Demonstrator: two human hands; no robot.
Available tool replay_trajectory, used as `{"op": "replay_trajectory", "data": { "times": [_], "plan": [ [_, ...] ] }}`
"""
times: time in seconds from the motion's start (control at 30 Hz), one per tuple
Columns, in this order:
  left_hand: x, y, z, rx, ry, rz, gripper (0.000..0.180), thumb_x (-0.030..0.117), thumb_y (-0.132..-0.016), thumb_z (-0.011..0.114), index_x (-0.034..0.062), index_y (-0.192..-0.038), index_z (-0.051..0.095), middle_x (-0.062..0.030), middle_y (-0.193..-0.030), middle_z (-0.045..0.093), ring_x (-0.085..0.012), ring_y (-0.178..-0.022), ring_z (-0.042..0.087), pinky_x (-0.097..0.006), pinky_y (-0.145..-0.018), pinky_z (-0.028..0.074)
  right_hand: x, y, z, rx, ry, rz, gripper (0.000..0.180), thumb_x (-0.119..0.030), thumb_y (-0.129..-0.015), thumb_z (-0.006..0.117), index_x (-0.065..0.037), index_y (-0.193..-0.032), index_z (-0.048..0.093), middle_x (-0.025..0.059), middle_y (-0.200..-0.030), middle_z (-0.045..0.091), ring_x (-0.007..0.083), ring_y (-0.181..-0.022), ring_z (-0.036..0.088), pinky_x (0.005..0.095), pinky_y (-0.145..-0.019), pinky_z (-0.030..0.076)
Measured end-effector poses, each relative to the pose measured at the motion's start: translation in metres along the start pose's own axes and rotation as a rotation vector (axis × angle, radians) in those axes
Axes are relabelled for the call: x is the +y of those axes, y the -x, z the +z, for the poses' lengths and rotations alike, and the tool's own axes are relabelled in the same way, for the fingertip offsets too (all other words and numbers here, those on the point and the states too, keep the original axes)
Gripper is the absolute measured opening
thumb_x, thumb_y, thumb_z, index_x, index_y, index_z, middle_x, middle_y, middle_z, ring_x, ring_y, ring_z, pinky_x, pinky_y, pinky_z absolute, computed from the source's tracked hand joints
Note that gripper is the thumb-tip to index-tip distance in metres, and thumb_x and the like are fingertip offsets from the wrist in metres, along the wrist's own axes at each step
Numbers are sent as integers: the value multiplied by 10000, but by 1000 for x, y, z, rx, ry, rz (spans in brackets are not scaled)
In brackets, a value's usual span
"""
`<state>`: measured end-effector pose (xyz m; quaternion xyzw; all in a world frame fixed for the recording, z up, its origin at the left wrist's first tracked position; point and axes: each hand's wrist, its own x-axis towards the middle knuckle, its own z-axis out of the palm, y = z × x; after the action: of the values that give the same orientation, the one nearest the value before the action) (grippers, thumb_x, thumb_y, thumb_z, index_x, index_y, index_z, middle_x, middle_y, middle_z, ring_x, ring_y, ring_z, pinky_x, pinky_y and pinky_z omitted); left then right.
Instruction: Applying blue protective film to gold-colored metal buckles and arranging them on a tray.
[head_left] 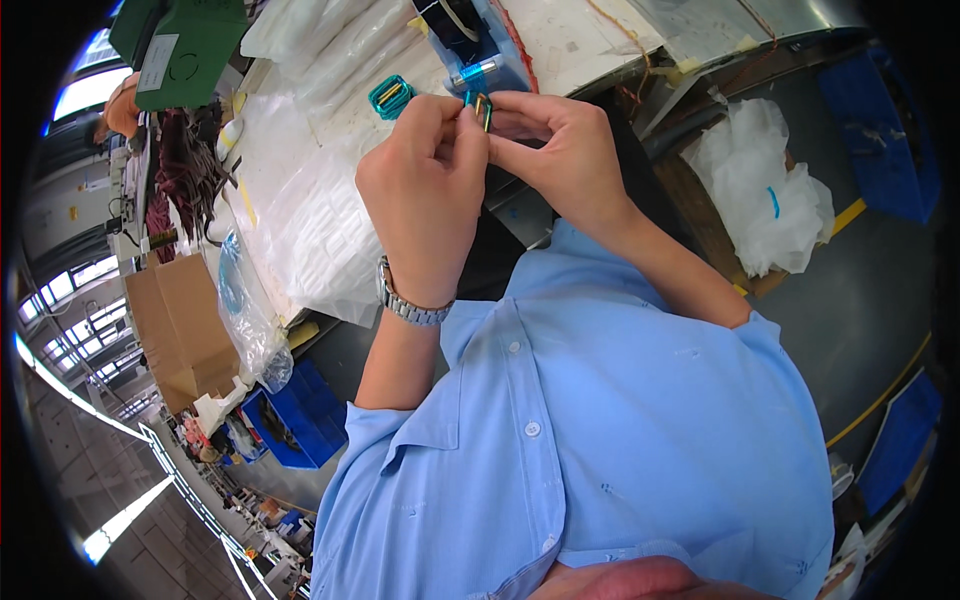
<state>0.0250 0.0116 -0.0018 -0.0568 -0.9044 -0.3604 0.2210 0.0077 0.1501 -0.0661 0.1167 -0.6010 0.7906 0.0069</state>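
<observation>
My left hand [425, 175] and my right hand [570, 150] meet fingertip to fingertip at the edge of the worktable. Pinched between them is a small teal and gold piece [484, 108]; its exact kind is hard to make out, and fingers cover part of it. Just beyond my fingertips stands a blue tape dispenser [510, 62], with a strip of shiny blue tape at its near end. A teal coiled bundle [391, 97] with a gold-coloured part in its middle lies on the table, a little left of my left hand's knuckles.
Clear plastic bags [325, 235] cover the table's left part. A green bin [195, 50] stands far left, near dark red strips [185, 165]. A cardboard box [180, 325] and a blue crate [300, 415] are lower left. White plastic bags [755, 185] fill a box at right.
</observation>
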Motion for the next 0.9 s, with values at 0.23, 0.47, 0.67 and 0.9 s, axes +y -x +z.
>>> {"op": "replay_trajectory", "data": {
  "times": [0.23, 0.47, 0.67, 0.9],
  "plan": [
    [8, -10, -8, -94, -199, 54, 101, 100, -902, 742, 34, -839, 700, -170, -695, 655, -345, -591, 652, -414, -553, 479, -4, -9, -10, -23, 335, -96, 406, -188, -889, 853, 60, -1195, 755, 180, -1018, 819, 182, -891, 801, 298, -790, 625],
    [10, -26, -11, -219, -297, 129, 148, 145, -923, 716, 23, -840, 699, -204, -722, 654, -405, -661, 650, -463, -612, 505, 11, -9, -6, 19, 60, -74, 424, -189, -889, 883, 46, -1216, 750, 153, -988, 823, 147, -865, 790, 289, -770, 618],
    [12, -30, -11, -239, -302, 97, 164, 141, -922, 712, 17, -815, 704, -213, -716, 655, -418, -670, 651, -470, -624, 512, 10, -9, -6, 32, 99, -76, 420, -186, -887, 882, 51, -1209, 753, 149, -956, 819, 148, -828, 789, 282, -751, 615],
    [10, -32, -9, -238, -295, 83, 167, 136, -918, 708, 9, -811, 702, -211, -723, 664, -415, -671, 655, -473, -626, 513, 8, -11, -9, 17, 176, -108, 376, -164, -885, 865, 46, -1179, 762, 143, -887, 804, 142, -775, 776, 286, -694, 592]
  ]
}}
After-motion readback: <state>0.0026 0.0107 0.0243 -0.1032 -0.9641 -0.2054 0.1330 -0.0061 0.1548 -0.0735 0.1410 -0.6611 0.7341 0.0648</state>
